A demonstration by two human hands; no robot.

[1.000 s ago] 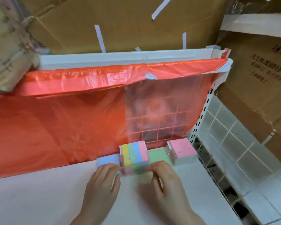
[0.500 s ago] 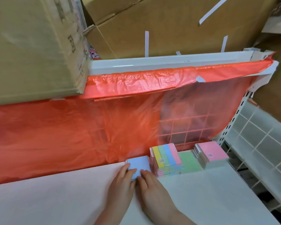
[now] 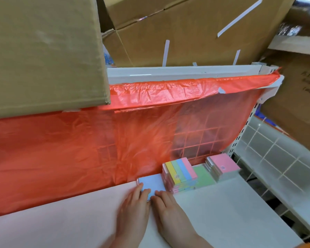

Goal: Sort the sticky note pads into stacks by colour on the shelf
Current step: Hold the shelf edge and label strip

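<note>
Orange plastic sheet [image 3: 79, 149] hangs from the upper white shelf rail [image 3: 177, 73], covering the back; it is see-through on the right, showing wire grid [image 3: 200, 142] behind. Big cardboard box [image 3: 43, 51] at top left overhangs the sheet's top edge. More cardboard boxes [image 3: 186, 29] sit on the upper rail, with white tape strips [image 3: 166, 51] on them. A printed cardboard box [image 3: 297, 104] stands at the right edge. A white wire rack [image 3: 272, 158] lies lower right, beside a perforated upright post [image 3: 243, 129].
</note>
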